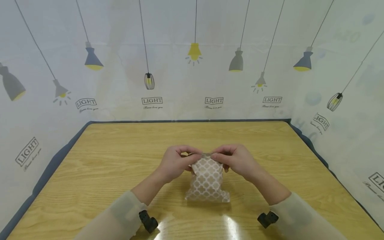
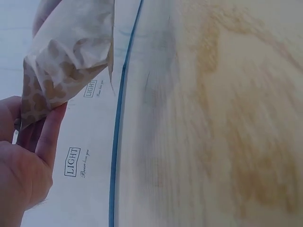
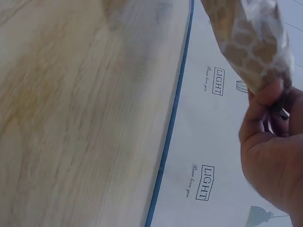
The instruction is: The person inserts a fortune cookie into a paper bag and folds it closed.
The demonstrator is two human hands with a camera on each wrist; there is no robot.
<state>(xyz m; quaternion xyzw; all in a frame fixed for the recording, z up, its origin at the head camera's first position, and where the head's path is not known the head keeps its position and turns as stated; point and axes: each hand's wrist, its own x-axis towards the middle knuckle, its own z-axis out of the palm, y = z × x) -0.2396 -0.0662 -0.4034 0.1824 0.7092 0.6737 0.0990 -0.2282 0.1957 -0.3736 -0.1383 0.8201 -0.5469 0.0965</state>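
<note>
A small plastic bag with a tan and white lattice print is held upright near the middle of the table. My left hand pinches its top left corner between thumb and fingers. At the top right corner, my right hand pinches the edge in the same way. The left wrist view shows the bag creased above the left hand. In the right wrist view the right hand grips a corner of the bag. What the bag contains is hidden.
The wooden table has a dark blue edge at the back. Behind and beside it hangs a pale cloth wall printed with lamps. A small black camera sits at the left wrist, and another black camera at the right.
</note>
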